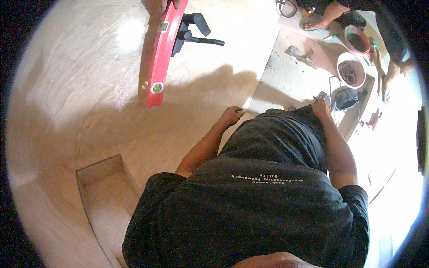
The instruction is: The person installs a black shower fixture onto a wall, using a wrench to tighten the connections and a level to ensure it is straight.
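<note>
My left hand (231, 116) is beside my hip, close to the beige wall (196, 125). Its fingers are curled, with a small dark bit showing at the tip that I cannot name. My right hand (321, 108) is closed by my right thigh, around or against a small greyish thing too unclear to name. Further up the wall, a red spirit level (161, 62) stands nearly upright and slightly tilted, gripped at its top by another person's hand (173, 3). Just right of it, a black wall-mounted tap (192, 33) sticks out from the wall.
A recessed niche (105, 187) opens in the wall at lower left. On the far right floor stand a white bucket (351, 73) with loose contents and a red-rimmed bucket (356, 39). Near them are a dark container (346, 98), a tool (299, 56) amid debris, and a person's foot (315, 24).
</note>
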A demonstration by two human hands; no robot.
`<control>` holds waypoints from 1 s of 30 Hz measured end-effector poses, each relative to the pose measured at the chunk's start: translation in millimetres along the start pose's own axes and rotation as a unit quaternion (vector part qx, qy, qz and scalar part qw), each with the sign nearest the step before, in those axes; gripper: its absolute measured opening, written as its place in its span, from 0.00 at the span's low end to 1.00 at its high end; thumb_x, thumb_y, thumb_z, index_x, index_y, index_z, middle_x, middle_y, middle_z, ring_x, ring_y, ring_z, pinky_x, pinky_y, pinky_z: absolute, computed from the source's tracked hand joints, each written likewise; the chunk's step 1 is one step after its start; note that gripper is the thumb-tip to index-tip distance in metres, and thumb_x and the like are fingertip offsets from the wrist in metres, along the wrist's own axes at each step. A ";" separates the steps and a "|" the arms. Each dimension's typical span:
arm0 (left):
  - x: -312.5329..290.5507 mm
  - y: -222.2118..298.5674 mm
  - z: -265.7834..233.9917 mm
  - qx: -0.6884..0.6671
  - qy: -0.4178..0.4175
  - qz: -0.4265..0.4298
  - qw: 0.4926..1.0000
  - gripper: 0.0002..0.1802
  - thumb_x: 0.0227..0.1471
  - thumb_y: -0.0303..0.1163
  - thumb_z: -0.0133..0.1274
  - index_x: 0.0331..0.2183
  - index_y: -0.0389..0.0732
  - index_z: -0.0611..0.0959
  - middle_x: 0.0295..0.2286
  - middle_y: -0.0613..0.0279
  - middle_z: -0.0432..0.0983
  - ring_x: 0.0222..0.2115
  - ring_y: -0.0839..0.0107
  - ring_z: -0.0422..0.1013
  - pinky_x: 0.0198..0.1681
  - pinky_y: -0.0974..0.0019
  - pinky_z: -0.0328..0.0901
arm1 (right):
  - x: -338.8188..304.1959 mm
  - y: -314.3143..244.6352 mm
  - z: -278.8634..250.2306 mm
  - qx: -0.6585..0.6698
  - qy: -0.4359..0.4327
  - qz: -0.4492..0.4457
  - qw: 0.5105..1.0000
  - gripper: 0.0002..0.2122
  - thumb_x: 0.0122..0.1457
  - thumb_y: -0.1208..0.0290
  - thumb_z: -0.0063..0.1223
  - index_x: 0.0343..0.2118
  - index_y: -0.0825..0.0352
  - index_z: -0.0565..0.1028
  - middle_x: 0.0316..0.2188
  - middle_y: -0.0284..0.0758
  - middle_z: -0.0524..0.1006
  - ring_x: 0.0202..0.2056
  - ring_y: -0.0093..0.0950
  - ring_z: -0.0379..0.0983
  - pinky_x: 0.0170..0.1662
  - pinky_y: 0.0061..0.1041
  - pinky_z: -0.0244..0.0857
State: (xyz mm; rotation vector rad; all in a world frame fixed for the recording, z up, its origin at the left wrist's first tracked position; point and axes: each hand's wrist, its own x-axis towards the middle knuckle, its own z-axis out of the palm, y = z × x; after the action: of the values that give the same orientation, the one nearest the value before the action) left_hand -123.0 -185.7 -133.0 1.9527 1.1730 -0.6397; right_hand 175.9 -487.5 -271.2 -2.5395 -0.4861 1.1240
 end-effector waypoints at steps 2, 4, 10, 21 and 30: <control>-0.4 -1.2 -2.1 0.006 0.015 0.024 1.000 0.24 0.53 0.42 0.57 0.45 0.31 0.81 0.36 0.45 0.81 0.34 0.57 0.77 0.41 0.59 0.71 | 3.6 0.4 4.9 0.011 0.013 0.004 1.000 0.22 0.56 0.57 0.48 0.50 0.64 0.75 0.50 0.52 0.74 0.54 0.49 0.69 0.57 0.45 0.62; -0.5 0.0 -7.7 0.044 0.036 0.066 0.996 0.23 0.53 0.41 0.56 0.44 0.32 0.81 0.36 0.45 0.81 0.34 0.56 0.78 0.41 0.59 0.71 | 1.3 -11.2 -0.9 -0.001 -0.009 0.014 1.000 0.23 0.56 0.56 0.48 0.51 0.64 0.74 0.50 0.51 0.74 0.54 0.49 0.69 0.57 0.45 0.62; -32.1 90.5 -53.2 0.079 0.172 0.239 0.952 0.19 0.55 0.38 0.53 0.43 0.34 0.82 0.38 0.49 0.81 0.30 0.65 0.78 0.37 0.62 0.72 | 1.1 -8.3 1.7 -0.015 -0.008 0.002 1.000 0.23 0.56 0.56 0.49 0.52 0.63 0.73 0.51 0.48 0.74 0.55 0.47 0.69 0.57 0.45 0.62; -97.3 202.8 -237.0 0.130 0.613 0.323 0.709 0.17 0.50 0.28 0.58 0.42 0.32 0.80 0.37 0.48 0.77 0.38 0.58 0.76 0.41 0.61 0.71 | 4.3 -9.8 0.5 -0.003 -0.014 0.001 1.000 0.21 0.56 0.56 0.49 0.50 0.63 0.75 0.49 0.52 0.75 0.54 0.48 0.70 0.57 0.45 0.62; -75.4 189.8 -223.6 0.094 0.639 0.400 0.650 0.05 0.50 0.25 0.57 0.33 0.38 0.81 0.31 0.57 0.78 0.32 0.60 0.73 0.38 0.60 0.66 | 10.0 -2.9 6.3 0.010 0.013 -0.027 1.000 0.22 0.56 0.54 0.48 0.48 0.63 0.76 0.47 0.50 0.76 0.52 0.47 0.70 0.56 0.44 0.62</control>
State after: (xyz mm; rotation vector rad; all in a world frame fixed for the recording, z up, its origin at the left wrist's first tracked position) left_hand 19.8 -99.4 119.8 2.7854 0.6719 1.3803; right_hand 176.9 -479.6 -280.4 -2.5055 -0.5301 1.0699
